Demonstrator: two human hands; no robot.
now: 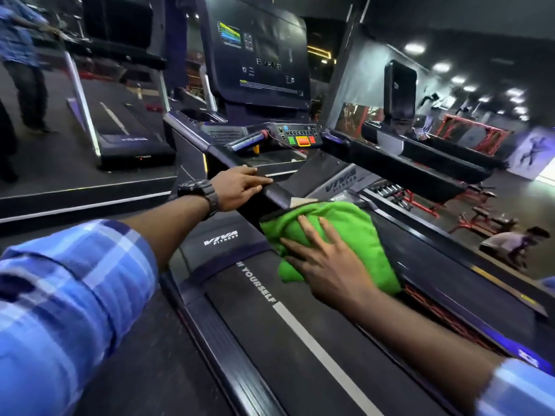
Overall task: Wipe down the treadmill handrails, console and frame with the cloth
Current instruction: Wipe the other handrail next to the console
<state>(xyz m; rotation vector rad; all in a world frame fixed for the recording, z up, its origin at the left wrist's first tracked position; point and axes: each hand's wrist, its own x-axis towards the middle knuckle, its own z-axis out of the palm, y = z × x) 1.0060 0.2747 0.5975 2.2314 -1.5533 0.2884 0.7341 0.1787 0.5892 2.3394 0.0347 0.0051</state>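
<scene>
A black treadmill fills the view. Its left handrail (pixel 192 136) runs from the console (pixel 261 64) down toward me. My left hand (pixel 240 187) rests on that rail near its lower end, fingers straight along the top. A bright green cloth (pixel 339 223) is bunched over the end of the left handrail. My right hand (pixel 327 259) presses on the cloth with fingers spread flat. The control panel (pixel 300 136) with red, orange and green buttons sits below the console. The right handrail (pixel 405 157) runs along the far side.
The running belt (pixel 300 340) with a white stripe lies under my arms. A second treadmill (pixel 126 127) stands at the left with a person (pixel 21 55) beside it. At the right, red weight benches (pixel 477 220) and a seated person (pixel 510 244) occupy the gym floor.
</scene>
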